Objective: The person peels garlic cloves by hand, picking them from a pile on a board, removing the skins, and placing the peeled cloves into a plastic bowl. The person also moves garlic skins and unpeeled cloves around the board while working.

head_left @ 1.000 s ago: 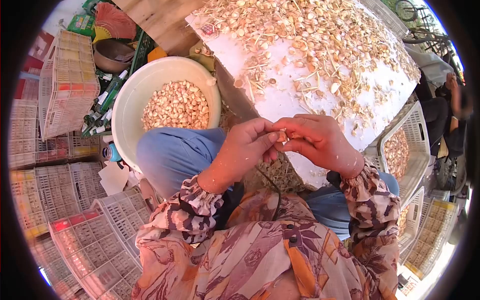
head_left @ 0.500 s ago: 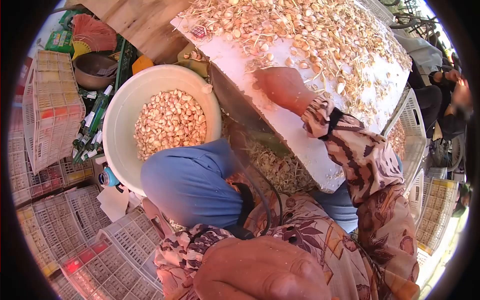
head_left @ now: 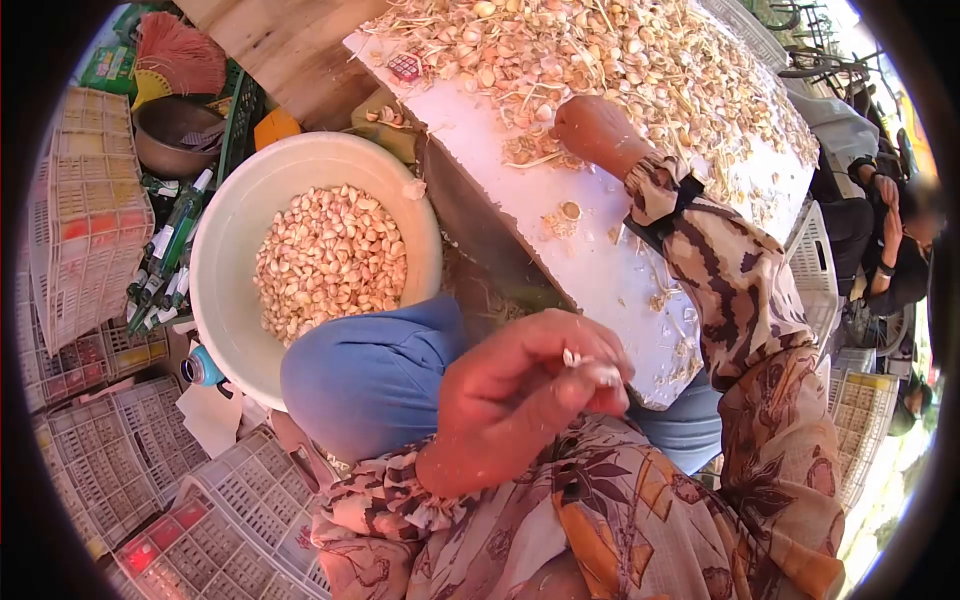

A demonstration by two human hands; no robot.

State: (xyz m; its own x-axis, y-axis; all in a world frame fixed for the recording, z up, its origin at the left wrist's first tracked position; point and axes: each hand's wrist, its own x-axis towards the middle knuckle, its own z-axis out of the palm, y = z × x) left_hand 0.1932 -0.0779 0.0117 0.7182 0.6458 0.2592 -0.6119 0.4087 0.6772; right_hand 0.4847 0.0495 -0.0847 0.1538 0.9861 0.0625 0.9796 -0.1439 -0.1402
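My left hand (head_left: pixel 525 400) is raised over my lap, its fingers pinched on a small whitish piece (head_left: pixel 572 357), which looks like a garlic clove or skin. On the white board (head_left: pixel 620 270), my right hand (head_left: pixel 598 132) rests with curled fingers at the near edge of the garlic pile (head_left: pixel 640 60). Its fingertips are hidden, so what it may hold does not show. Loose cloves and dry stalks make up the pile. To the left, a large pale basin (head_left: pixel 225 290) holds many cloves.
Plastic crates (head_left: pixel 95 220) stand at the left, near green bottles (head_left: pixel 180 225), a metal bowl (head_left: pixel 178 135) and a red broom (head_left: pixel 180 60). A blue-capped bottle (head_left: pixel 203 367) lies beside the basin. Another person (head_left: pixel 885 230) sits at the far right.
My left hand has risen from the bottom of the view and turned, showing a small piece at its fingertips. My right hand has moved up and right to the pile, baring more of the board.
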